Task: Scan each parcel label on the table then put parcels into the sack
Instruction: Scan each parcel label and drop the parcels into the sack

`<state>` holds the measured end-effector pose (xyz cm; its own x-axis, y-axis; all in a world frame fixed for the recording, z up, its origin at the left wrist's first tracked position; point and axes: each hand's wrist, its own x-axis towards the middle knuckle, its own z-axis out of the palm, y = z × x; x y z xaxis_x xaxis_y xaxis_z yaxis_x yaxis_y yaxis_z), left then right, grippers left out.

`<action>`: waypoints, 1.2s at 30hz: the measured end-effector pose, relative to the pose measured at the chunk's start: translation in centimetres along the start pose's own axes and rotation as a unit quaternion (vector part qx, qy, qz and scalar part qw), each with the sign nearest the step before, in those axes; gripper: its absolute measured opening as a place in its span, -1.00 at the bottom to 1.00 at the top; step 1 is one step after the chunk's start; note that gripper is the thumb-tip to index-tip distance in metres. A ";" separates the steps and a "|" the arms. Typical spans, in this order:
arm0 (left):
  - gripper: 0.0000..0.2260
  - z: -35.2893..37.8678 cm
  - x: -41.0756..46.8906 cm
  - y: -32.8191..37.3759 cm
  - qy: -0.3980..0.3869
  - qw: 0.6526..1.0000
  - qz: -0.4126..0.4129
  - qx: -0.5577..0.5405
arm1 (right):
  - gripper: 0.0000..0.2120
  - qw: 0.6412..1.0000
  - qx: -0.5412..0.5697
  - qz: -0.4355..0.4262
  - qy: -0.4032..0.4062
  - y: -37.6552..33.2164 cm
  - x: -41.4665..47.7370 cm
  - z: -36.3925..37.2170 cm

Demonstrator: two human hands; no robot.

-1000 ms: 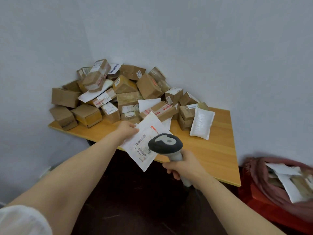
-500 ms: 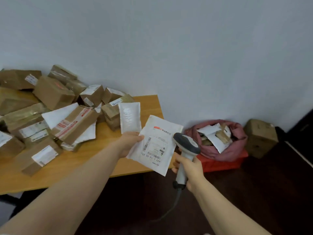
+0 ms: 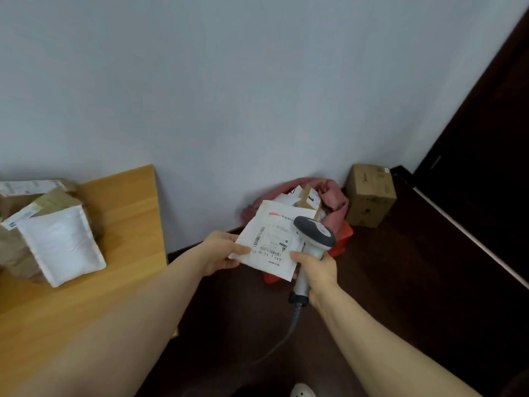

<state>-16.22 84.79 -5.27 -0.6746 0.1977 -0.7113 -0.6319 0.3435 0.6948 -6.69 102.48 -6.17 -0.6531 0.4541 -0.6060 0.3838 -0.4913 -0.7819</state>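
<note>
Holding noted, centre of frame: a flat white parcel (image 3: 269, 239) is pinched at its lower-left corner by the left hand (image 3: 221, 250), thumb on top. The right hand (image 3: 317, 272) is wrapped round the grip of a corded scanner (image 3: 315, 232), whose grey head overlaps the parcel's right edge. The parcel is held in the air in front of the sack (image 3: 335, 193), off the bench (image 3: 123, 224).

Step judged to be the carry to the sack. Whether the barcode has been read cannot be told. For a clean drop, the parcel should be brought over the open mouth and released flat, with the scanner and its cable drawn aside so nothing is snagged.

Containers:
- The pink-red sack stands open against the wall, right of centre. White envelopes and a small brown labelled box are seen inside. Something orange-red lies under it.
- A brown carton (image 3: 370, 194) stands on the floor at the sack's right, closed, contents hidden.
- On the bench, at left, a white padded mailer (image 3: 61, 242) is propped against brown boxes awaiting scanning.
</note>
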 end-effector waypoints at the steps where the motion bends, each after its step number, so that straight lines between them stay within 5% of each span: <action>1: -0.74 0.6 1.3 0.6 0.025 1.000 0.009 -0.014 | -0.80 1.000 0.000 0.013 -0.002 -0.4 1.2 -0.1; 4: -0.71 1.8 5.5 2.9 0.108 0.993 0.051 -0.012 | -0.82 0.999 -0.010 0.048 -0.011 -1.4 4.9 -0.2; 8: -0.67 2.2 11.9 6.7 0.192 0.963 0.116 0.151 | -0.88 0.996 -0.023 0.084 -0.003 -2.9 10.8 0.8; 16: -0.76 2.8 30.9 11.7 0.116 0.861 0.176 0.463 | -0.75 0.992 0.008 0.126 0.021 -6.6 25.1 5.7; 21: -0.47 4.5 39.8 12.7 0.080 0.797 0.132 0.584 | -0.73 0.988 0.033 0.152 0.026 -6.6 33.1 7.8; 25: -0.38 6.7 45.2 11.8 0.096 0.738 0.139 0.654 | -0.73 0.984 0.030 0.173 0.031 -5.3 38.0 7.9; 30: -0.33 9.8 51.3 8.4 0.050 0.704 0.101 0.702 | -0.75 0.981 0.005 0.190 0.027 -2.7 43.7 6.7; 36: -0.28 11.4 58.2 4.9 -0.026 0.763 0.041 0.644 | -0.77 0.977 -0.015 0.212 0.021 -0.2 47.6 5.2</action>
<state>-54.24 108.46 -44.49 -0.6546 0.2925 -0.6971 0.3349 0.9389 0.0795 -41.28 120.33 -34.12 -0.4053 0.2446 -0.8809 0.6327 -0.6204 -0.4634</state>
